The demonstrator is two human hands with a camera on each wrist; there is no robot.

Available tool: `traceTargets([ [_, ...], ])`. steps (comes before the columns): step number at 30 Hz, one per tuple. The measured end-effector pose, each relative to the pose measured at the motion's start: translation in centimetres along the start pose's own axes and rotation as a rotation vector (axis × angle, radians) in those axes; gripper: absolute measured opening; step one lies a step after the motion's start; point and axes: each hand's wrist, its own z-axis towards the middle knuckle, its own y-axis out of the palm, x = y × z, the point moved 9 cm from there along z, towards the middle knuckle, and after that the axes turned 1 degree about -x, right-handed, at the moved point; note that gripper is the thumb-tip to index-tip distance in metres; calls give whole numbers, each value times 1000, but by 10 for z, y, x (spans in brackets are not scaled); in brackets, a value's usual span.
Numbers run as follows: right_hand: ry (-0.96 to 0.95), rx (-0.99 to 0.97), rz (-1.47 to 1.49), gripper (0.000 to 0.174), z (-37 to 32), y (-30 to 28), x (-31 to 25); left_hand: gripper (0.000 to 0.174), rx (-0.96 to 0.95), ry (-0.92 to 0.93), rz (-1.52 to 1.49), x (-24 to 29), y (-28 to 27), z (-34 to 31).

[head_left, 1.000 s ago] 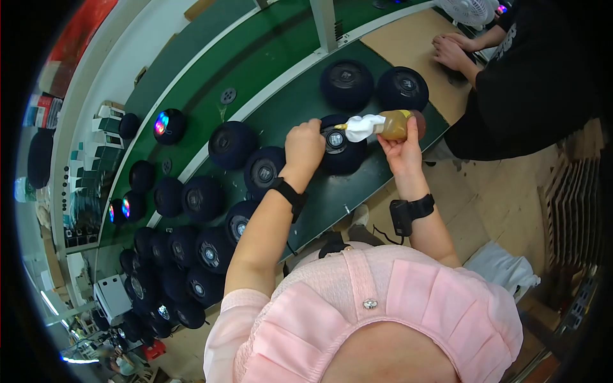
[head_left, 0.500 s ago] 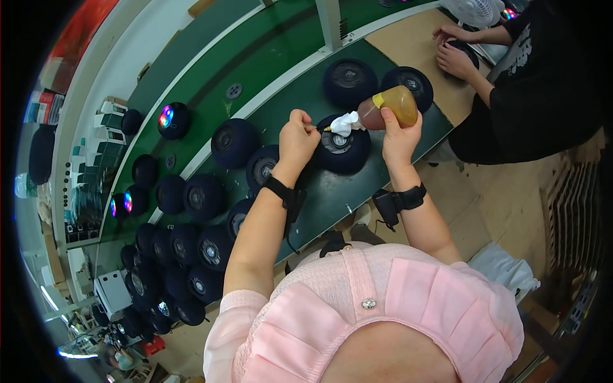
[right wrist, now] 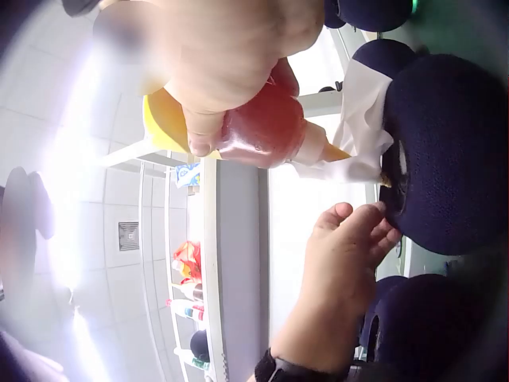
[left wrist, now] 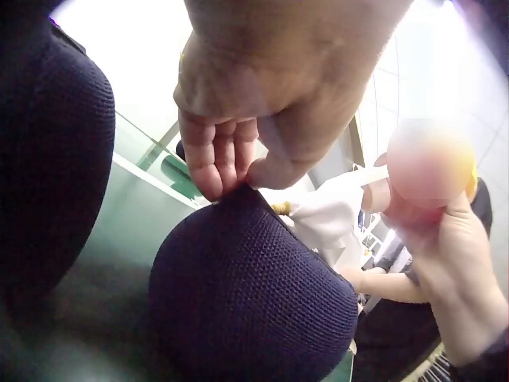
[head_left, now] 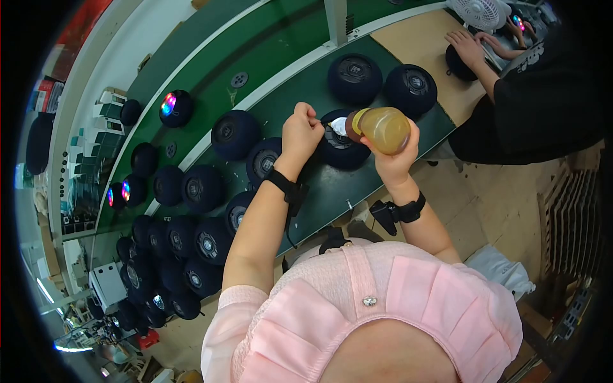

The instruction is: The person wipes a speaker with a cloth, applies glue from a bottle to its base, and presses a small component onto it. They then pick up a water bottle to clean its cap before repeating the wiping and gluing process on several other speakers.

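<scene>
My right hand (head_left: 397,159) grips a squeeze bottle (head_left: 386,131) of amber liquid, tipped with its nozzle toward a round, dark blue fabric-covered speaker (head_left: 345,155). White tissue (head_left: 337,126) is wrapped round the nozzle, and its yellowish tip sits right at the rim of the speaker's black base. On the near side of that rim, my left hand (head_left: 301,136) pinches the edge of the fabric cover (left wrist: 246,278) between thumb and fingers. In the left wrist view the fabric is drawn up into a peak there.
Two similar speakers (head_left: 355,78) stand beyond, and several more (head_left: 203,188) crowd the bench to the left. A lit speaker (head_left: 176,107) sits on the green belt (head_left: 274,38). At the right, another person (head_left: 543,102) works at a brown board (head_left: 415,45) near a white fan (head_left: 479,13).
The bottle has tipped more steeply, and its nozzle has come down to the speaker's rim. My left hand stays at the rim's left side. The other person's hands have moved.
</scene>
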Motion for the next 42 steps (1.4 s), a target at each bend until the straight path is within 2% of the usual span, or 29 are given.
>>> traceTargets([
  [13, -26, 65, 56, 74, -15, -10, -4, 19, 2, 31, 28, 10, 4, -1],
  [19, 35, 77, 17, 72, -22, -17, 7, 18, 9, 33, 19, 8, 4, -2],
  [22, 92, 113, 88, 70, -20, -19, 20, 17, 7, 25, 8, 11, 3, -1],
  [24, 253, 246, 208, 66, -25, -29, 44, 18, 2, 18, -6, 11, 2, -3],
  [25, 253, 246, 207, 66, -24, -30, 50, 17, -4, 7, -5, 9, 4, -2],
  [27, 405, 409, 364, 60, -33, -43, 79, 17, -9, -3, -6, 7, 5, -1],
  [28, 539, 393, 452, 52, -33, -42, 90, 17, -9, 1, 0, 7, 5, -1],
  [29, 539, 393, 450, 52, -31, -45, 88, 17, -9, 4, 6, 6, 5, -2],
  [31, 827, 459, 805, 47, -38, -36, 102, 19, -19, -24, -29, 5, 6, -5],
  [32, 922, 416, 902, 48, -47, -31, 121, 22, -29, -53, -61, 4, 7, -7],
  [33, 918, 416, 903, 48, -49, -33, 124, 22, -28, -49, -62, 6, 6, -10],
  [35, 1091, 531, 897, 51, -65, -33, 125, 31, 61, -83, -57, 13, -9, -24],
  [36, 1112, 536, 894, 52, -67, -34, 121, 43, 0, -216, 15, 12, -10, -34],
  [40, 1094, 514, 905, 54, -71, -38, 120, 57, -143, -162, 118, 25, 13, -62],
  [42, 1091, 514, 902, 57, -73, -39, 125, 56, -109, -92, 75, 20, 19, -59],
])
